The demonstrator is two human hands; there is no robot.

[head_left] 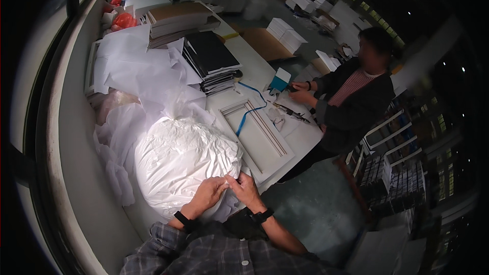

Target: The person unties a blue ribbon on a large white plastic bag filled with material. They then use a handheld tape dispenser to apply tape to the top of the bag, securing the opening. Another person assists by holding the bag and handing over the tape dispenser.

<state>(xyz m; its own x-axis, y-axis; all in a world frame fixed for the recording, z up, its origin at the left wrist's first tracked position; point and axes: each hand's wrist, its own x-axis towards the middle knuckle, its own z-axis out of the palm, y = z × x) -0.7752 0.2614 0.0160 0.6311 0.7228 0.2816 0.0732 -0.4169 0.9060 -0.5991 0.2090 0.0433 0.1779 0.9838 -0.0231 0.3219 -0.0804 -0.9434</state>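
Note:
A big white plastic bag (178,155), stuffed full and crinkled, lies on the white table (257,69) in front of me. My left hand (209,192) and my right hand (244,188) meet at its near edge, both pinching the thin white plastic between fingers and thumbs. Both wrists wear dark bands. Just right of the bag lies a white framed panel (262,137) with a blue strap (249,109) across it.
Loose white sheets (137,66) and stacks of dark and brown boards (209,56) fill the table's far side. Across the table another person (351,97) handles a teal box (279,81); tools lie near them. White frames (392,137) stand at the right.

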